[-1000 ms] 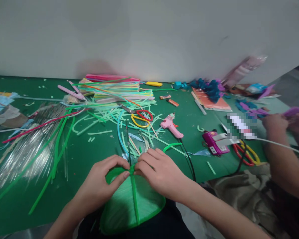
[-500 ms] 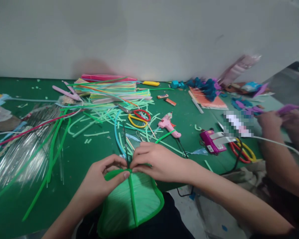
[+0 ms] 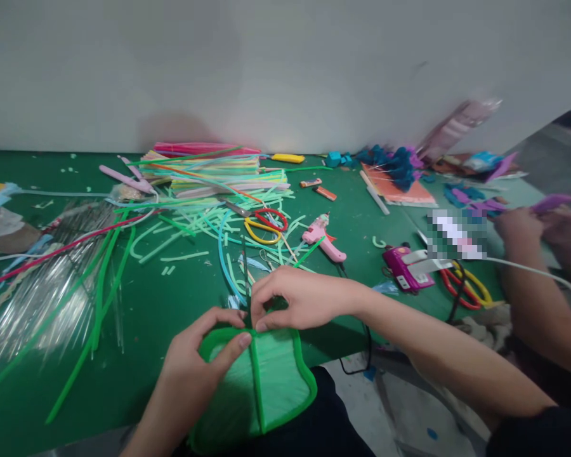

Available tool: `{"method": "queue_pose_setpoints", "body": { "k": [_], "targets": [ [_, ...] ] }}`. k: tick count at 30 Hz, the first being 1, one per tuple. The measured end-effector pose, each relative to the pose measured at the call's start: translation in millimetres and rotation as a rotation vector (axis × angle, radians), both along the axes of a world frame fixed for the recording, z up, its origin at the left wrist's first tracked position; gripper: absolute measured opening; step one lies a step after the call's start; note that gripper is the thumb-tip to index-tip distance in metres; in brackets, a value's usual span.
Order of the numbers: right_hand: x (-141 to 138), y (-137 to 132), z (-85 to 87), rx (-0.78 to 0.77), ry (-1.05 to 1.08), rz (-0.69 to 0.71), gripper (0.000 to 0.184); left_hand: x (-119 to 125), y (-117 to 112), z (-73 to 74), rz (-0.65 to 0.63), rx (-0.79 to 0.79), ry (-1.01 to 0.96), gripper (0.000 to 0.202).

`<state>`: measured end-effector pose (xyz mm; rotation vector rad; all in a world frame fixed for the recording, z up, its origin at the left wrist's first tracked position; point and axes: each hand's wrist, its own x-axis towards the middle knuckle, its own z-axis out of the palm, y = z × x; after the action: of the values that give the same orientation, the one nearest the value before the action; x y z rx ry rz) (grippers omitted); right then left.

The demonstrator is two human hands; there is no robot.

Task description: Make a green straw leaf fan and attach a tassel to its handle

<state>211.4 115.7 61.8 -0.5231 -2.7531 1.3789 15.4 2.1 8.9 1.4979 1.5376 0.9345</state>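
A green leaf shape (image 3: pixel 285 374), with a darker fuzzy green rim and midrib, rests over my lap at the table's front edge. My left hand (image 3: pixel 204 355) grips its top edge, thumb on the near face and fingers behind. A thin dark stem (image 3: pixel 246 279) rises from the top of the midrib. My right hand (image 3: pixel 297 298) pinches the foot of that stem with thumb and fingertips, close beside the left fingers. The exact join is partly hidden by my fingers.
Pale green strips (image 3: pixel 195 219) litter the green table, with scissors (image 3: pixel 266 227) and a pink glue gun (image 3: pixel 323 238) beyond my hands. Clear-wrapped wires (image 3: pixel 52 273) lie left. A magenta box (image 3: pixel 406 270) sits right, near a co-worker's hands (image 3: pixel 518 228).
My right hand has closed into a tighter pinch at the stem's base, its wrist arched higher. The leaf and my left hand have shifted slightly to the right and down.
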Motion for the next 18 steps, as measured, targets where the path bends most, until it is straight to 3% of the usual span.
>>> {"method": "queue_pose_setpoints", "body": {
  "k": [6, 11, 13, 18],
  "targets": [
    [6, -20, 28.1, 0.046, 0.026, 0.075, 0.007, -2, -23, 13.2, -0.192, 0.133, 0.083, 0.012],
    [10, -42, 48.6, 0.277, 0.052, 0.129, 0.011, -16, -33, 13.3, -0.280, 0.272, 0.063, 0.011],
    [11, -48, 48.0, 0.287, 0.088, 0.108, 0.010, -19, -31, 15.5, -0.339, 0.243, 0.027, 0.012],
    [10, -52, 32.5, 0.135, 0.216, 0.084, 0.009, -15, -23, 25.4, -0.515, 0.070, -0.164, 0.028]
  ]
}}
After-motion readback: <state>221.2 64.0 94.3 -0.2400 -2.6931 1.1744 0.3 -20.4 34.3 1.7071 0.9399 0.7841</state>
